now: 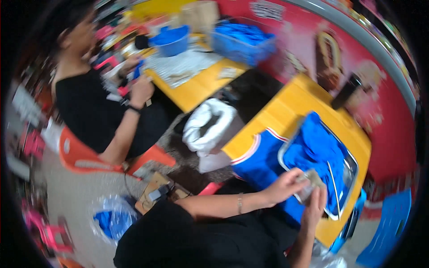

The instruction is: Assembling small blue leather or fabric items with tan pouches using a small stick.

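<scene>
Translucent packet [313,182]: long axis unclear; left fingers [292,175], right fingers [318,198] pinched around it.

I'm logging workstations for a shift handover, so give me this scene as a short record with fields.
Left hand: the left hand pinches a small, pale, translucent packet, contents too blurred to tell
Right hand: the right hand has its fingers on the same packet
Below hands: rectangular silver-rimmed tray of crumpled blue fabric, with a thin pale stick lying across it
Surface: yellow wooden table
Beyond: open white sack on the floor
Co-worker: seated person in black, at another yellow table
</scene>
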The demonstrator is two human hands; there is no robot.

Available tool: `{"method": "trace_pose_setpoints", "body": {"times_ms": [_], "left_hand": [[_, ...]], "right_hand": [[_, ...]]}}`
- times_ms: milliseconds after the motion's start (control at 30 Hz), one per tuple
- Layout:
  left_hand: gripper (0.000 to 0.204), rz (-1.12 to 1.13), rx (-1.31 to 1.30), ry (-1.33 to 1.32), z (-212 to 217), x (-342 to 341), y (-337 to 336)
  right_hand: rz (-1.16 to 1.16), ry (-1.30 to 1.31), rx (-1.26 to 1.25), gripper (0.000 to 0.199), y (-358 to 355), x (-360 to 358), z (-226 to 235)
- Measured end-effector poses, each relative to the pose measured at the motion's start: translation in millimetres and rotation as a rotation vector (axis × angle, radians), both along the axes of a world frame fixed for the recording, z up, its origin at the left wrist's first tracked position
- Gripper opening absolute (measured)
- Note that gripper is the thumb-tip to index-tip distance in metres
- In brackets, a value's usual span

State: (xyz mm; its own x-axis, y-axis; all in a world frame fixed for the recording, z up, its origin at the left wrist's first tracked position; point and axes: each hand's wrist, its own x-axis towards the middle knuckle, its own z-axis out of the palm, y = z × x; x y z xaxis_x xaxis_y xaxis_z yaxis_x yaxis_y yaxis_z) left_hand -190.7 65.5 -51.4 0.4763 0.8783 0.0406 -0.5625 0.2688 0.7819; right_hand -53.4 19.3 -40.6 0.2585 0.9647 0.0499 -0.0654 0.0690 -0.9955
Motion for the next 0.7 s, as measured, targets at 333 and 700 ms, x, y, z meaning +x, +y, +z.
{"method": "trace_pose_setpoints", "body": {"times_ms": [333, 700], "left_hand": [[0.009, 0.046, 0.226, 0.015, 13, 11, 4], [0.014, 0.372, 0.948, 0.357, 71, 7, 18]], "right_hand": [[0.060, -0.549, 0.179, 0.009, 0, 12, 43], [0.103, -0.051, 0.193, 0.015, 2, 32, 60]]}}
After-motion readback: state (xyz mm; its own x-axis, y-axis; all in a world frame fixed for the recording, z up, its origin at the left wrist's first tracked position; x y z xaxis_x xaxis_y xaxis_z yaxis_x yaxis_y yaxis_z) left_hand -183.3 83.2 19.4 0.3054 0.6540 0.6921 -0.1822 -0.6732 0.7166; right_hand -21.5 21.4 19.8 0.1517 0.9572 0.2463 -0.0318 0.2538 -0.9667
